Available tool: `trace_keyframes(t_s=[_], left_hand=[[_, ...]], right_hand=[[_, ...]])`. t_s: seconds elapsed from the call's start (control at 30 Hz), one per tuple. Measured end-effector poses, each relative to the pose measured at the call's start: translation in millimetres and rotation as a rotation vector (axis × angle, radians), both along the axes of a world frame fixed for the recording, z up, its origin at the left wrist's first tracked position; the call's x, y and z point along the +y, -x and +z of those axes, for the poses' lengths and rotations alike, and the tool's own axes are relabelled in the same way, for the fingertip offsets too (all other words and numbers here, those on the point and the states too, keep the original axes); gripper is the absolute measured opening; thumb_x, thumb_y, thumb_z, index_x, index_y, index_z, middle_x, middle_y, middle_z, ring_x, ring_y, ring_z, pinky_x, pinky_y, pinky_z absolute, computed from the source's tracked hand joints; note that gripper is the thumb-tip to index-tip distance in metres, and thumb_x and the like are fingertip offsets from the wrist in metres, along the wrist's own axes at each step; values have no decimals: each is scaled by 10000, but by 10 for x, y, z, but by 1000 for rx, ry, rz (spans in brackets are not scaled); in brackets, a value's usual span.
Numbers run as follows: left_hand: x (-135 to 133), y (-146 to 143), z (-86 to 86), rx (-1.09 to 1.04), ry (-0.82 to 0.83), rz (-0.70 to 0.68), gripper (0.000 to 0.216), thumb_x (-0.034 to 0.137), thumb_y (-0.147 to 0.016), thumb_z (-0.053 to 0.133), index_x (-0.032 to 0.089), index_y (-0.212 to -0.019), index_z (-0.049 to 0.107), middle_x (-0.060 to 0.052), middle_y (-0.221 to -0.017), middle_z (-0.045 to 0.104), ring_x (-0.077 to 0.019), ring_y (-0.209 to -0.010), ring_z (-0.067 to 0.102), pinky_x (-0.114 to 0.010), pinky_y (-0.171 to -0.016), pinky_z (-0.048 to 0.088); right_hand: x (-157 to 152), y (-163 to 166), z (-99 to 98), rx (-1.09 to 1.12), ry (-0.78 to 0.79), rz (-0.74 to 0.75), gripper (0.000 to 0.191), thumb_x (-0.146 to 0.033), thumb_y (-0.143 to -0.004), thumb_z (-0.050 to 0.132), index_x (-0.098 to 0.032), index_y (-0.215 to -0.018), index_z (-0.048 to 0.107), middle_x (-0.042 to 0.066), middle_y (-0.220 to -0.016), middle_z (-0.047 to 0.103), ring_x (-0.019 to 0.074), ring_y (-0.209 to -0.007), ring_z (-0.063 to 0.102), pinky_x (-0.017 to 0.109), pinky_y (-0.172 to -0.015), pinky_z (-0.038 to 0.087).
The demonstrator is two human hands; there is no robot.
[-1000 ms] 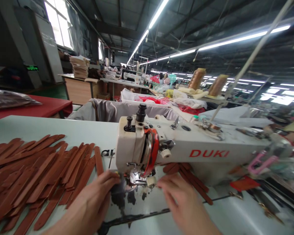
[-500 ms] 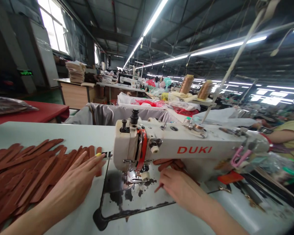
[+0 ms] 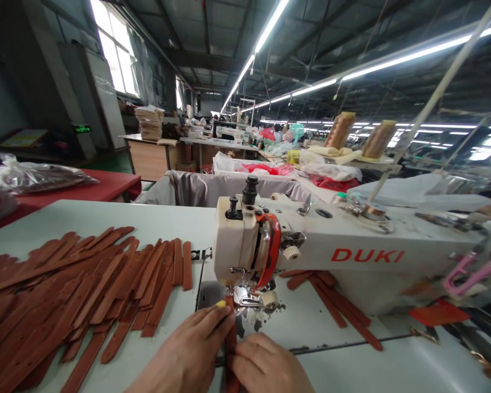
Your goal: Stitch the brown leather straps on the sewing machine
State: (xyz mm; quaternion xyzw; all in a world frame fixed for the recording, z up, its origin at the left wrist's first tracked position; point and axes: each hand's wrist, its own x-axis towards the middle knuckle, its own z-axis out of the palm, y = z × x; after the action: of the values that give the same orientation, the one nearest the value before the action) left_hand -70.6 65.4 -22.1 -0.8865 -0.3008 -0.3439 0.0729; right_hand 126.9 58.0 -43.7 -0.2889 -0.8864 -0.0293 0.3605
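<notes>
Head view: two hands, left (image 3: 188, 355) and right (image 3: 265, 368), each grip closed on one leather strap (image 3: 230, 344)

Both hands are bare — no gloves, rings or watch show on the left hand (image 3: 188, 355) or the right hand (image 3: 265, 368). The left forefinger's nail carries a bright yellow tip — polish or a cap, too small to tell. No sleeve reaches the wrists in view.

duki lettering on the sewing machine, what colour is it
Red, on the white sewing machine arm; the lettering shows clearly in the head view.
</notes>
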Motion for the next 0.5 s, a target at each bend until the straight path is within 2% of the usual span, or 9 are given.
trace_keyframes(t_s=[0.13,0.27,0.5], left_hand=[[43,-27,1,-29,24,-26,674,32,-753,380,160,-1415,372,-115,-1207,638,-220,-1142,607,-317,-1025,495],[1,-23,107,-21,77,8,597,23,-743,397,162,-1321,452,-101,-1156,656,-203,-1094,632,-283,-1002,511],[-20,-49,200,24,155,51,529,20,-741,393,144,-1244,500,-91,-1089,673,-188,-1004,661,-239,-923,550]], right_hand=[[15,44,-1,47,-73,3,365,-151,-1005,361,-180,-820,674,17,-737,700,144,-638,631,214,-592,546],[20,67,13,73,-71,-2,342,-157,-995,405,-183,-768,660,15,-696,683,148,-620,614,223,-562,538],[23,46,46,43,-48,37,237,-196,-970,490,-190,-838,686,3,-705,695,151,-614,626,231,-570,548]])
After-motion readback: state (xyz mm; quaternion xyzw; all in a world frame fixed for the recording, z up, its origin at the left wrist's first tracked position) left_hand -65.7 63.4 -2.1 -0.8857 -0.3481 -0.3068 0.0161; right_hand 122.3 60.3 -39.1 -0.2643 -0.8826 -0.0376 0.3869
